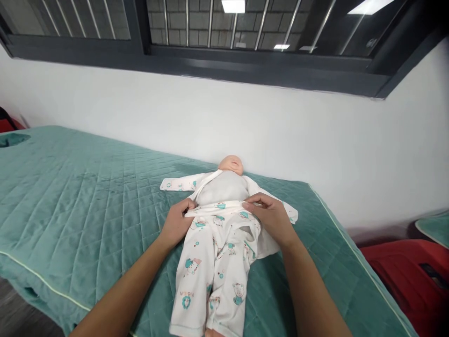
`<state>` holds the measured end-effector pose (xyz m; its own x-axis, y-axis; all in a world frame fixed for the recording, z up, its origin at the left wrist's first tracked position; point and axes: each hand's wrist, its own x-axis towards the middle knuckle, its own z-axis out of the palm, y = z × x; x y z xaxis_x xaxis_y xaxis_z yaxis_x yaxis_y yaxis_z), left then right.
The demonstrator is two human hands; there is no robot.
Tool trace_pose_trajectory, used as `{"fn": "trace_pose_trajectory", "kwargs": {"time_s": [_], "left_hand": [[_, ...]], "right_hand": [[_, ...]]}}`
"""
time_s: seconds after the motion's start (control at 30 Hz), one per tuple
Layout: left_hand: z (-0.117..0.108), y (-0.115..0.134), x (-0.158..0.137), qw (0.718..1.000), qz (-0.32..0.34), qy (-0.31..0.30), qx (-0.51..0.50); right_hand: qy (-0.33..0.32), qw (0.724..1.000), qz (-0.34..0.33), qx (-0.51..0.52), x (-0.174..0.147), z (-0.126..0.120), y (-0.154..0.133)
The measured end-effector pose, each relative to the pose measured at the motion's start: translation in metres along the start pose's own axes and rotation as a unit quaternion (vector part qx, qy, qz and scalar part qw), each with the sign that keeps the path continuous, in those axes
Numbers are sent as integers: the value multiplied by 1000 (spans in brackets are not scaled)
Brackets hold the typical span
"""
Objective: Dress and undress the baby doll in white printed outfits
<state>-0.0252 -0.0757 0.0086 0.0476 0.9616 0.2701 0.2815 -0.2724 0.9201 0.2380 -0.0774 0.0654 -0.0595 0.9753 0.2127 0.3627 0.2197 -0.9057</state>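
A baby doll lies on its back, head toward the wall and feet toward me. It wears white printed trousers and a white printed jacket that lies open over a plain pale torso. My left hand pinches the trousers' waistband at the left side. At the right side of the waistband, my right hand grips the cloth between thumb and fingers. The waistband is stretched between both hands across the doll's belly. The jacket sleeves spread out to either side, and a bit of foot shows below the cuffs.
A green quilted cover is spread under the doll, with a pale piped edge. Behind it rises a white wall with a dark-framed barred window. A red plastic object stands beyond the right edge.
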Motion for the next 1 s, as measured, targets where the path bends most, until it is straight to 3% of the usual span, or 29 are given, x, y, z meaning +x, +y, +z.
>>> {"fn": "trace_pose_trajectory", "kwargs": {"time_s": [0.13,0.33,0.43,0.57,0.63,0.73,0.87,1.0], "left_hand": [[-2,5,-1,999,-36,6,-29],[-6,21,4,995,40,-68,-62],[1,42,20,989,97,-114,12],[12,73,48,938,169,-243,178],[13,80,60,927,147,-292,187],[8,73,70,939,87,-310,118],[-3,46,70,964,2,-267,-2],[-11,27,68,969,-82,-217,-79]], "right_hand": [[30,999,-34,21,4,15,8],[37,997,-74,-8,0,23,2],[49,994,-87,-34,-6,27,-3],[57,997,-37,-31,-9,32,-5],[51,999,-3,1,-6,30,-3],[16,994,64,87,-1,24,3],[-31,979,117,162,3,14,9],[-32,975,131,175,4,5,15]]}}
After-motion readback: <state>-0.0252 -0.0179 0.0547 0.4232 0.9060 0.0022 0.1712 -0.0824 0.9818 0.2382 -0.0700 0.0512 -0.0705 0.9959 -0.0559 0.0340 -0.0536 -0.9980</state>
